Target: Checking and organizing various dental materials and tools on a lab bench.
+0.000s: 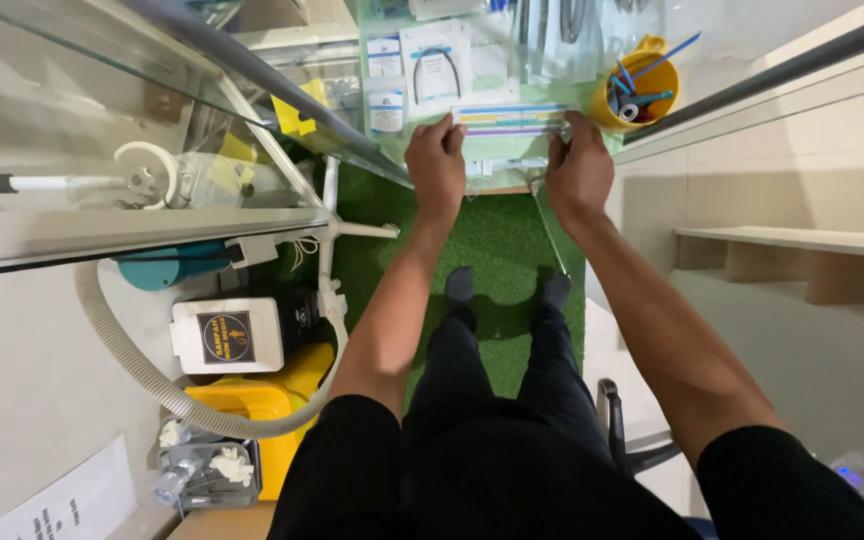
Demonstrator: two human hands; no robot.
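Note:
I look straight down at my legs, standing on green artificial turf. My left hand and my right hand each grip one end of a flat clear packet with pastel coloured strips inside. The packet lies at the near edge of a glass shelf. Other clear packets, one holding a dark curved wire, lie on the glass just beyond it.
A yellow cup with blue-handled tools stands right of my right hand. At left are a corrugated grey hose, a white box, a yellow bin and a glass counter edge. A wall shelf sits right.

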